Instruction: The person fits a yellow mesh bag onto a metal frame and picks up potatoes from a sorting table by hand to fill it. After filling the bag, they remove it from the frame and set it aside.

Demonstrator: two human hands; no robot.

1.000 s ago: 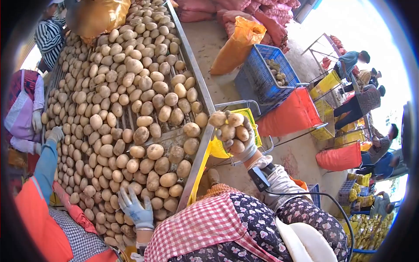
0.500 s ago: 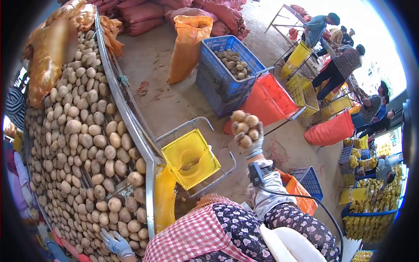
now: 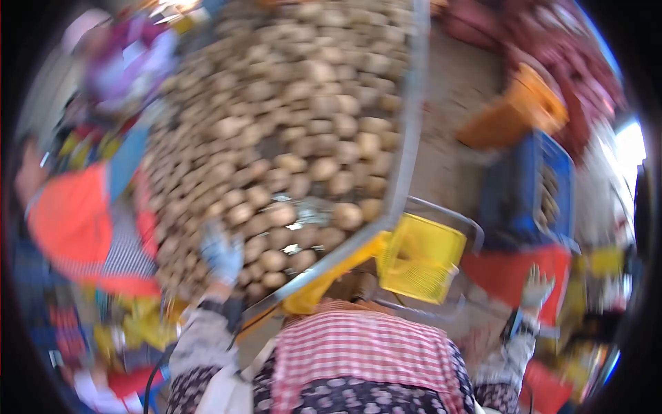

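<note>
The left hand (image 3: 222,255), gloved, is resting on or just over the potatoes (image 3: 289,163) beside the near edge of the table (image 3: 414,103). Its fingers are extending loosely; blur is hiding whether they are gripping any potato. The right hand (image 3: 536,288), also gloved, is hanging outside the table, well apart from its right edge. Its fingers are pointing up and spreading wide, and no object is showing in them. It is overlapping the red sack (image 3: 500,272) in view; contact cannot be confirmed.

The potatoes are covering the table between its left and right edges. The raised metal rim is probably preventing them from rolling off. The yellow basket (image 3: 410,285) is sitting in a metal frame (image 3: 478,234) beside the near right corner; the frame is presumably supporting it at rim level. Farther out, the blue crate (image 3: 510,193) and the orange sack (image 3: 520,110) are standing on the floor. Two co-workers, one in an orange-red vest (image 3: 72,217) and one in purple (image 3: 131,69), are occupying the left edge.

Count: two own hands, one yellow basket, one orange sack; potatoes are exceeding a reliable count.
</note>
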